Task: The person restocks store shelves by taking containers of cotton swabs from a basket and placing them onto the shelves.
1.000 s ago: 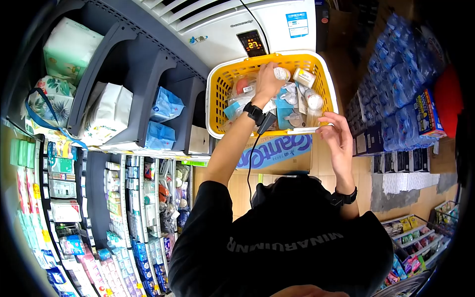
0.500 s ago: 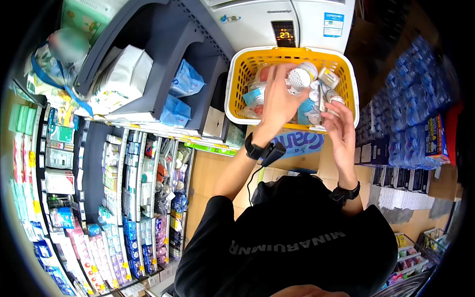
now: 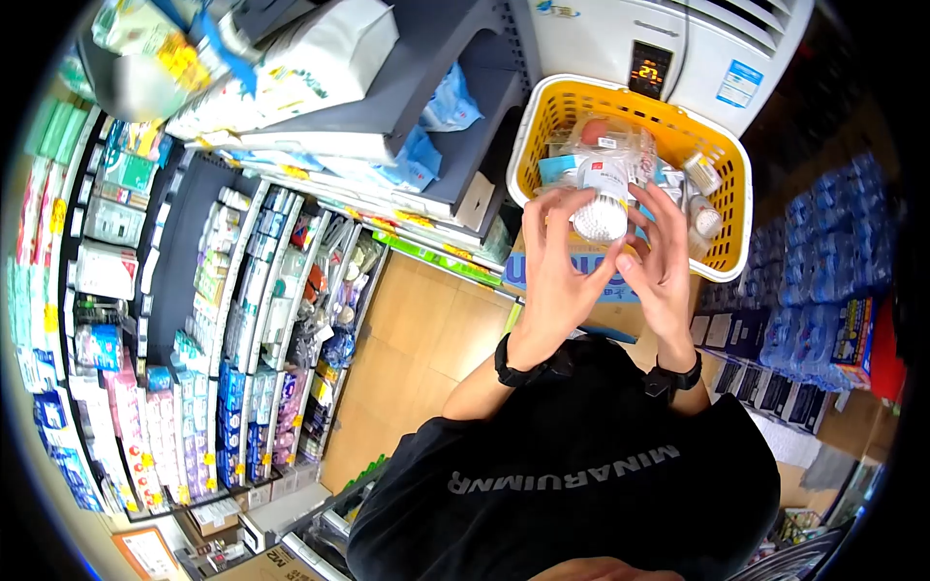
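Observation:
A round white tub of cotton swabs (image 3: pixel 604 184), its dotted end facing me, is held between my hands over the near side of a yellow and white basket (image 3: pixel 742 208). My left hand (image 3: pixel 560 257) curls around the tub's left side. On the other side, the fingers of my right hand (image 3: pixel 663 254) bend against it, and the two thumbs come close together below. Inside the basket lie clear plastic packets (image 3: pixel 630 145), a small white box (image 3: pixel 701 172) and a white bottle-like item (image 3: pixel 704 215).
A white appliance (image 3: pixel 601 44) with a lit display stands behind the basket. Grey shelving (image 3: pixel 465 107) with blue packs is at the left, above racks of packaged goods (image 3: pixel 203 407). Shrink-wrapped blue bottles (image 3: pixel 833 242) are stacked at the right. A printed box (image 3: pixel 620 289) sits beneath the basket.
The tub has come from inside the basket toward me. My right hand has moved up against it, joining my left. The view has shifted, putting the basket farther right.

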`<state>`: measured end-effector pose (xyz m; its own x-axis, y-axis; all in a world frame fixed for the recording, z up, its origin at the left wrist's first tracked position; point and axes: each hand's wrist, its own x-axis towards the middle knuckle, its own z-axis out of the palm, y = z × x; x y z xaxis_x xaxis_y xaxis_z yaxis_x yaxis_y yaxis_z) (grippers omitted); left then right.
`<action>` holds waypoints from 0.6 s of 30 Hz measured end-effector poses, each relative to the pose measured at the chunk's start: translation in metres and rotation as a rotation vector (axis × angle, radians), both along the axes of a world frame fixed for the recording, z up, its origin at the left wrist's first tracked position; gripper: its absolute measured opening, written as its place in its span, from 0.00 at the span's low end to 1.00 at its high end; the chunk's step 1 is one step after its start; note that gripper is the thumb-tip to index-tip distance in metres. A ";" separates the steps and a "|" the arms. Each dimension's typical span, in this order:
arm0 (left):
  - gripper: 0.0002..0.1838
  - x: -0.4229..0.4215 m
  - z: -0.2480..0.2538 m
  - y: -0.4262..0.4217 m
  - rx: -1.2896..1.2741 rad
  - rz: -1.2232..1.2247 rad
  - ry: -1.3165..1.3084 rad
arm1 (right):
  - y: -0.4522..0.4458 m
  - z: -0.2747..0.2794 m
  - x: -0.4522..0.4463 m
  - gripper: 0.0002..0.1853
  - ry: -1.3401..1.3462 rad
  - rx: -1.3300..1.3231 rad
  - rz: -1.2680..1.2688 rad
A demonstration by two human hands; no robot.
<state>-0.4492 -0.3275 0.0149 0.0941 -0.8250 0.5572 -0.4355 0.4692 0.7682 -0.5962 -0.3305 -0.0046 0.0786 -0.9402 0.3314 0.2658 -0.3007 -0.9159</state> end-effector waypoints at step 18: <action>0.36 0.134 0.009 0.097 -0.166 0.101 0.027 | 0.024 -0.004 0.130 0.25 -0.082 -0.010 0.359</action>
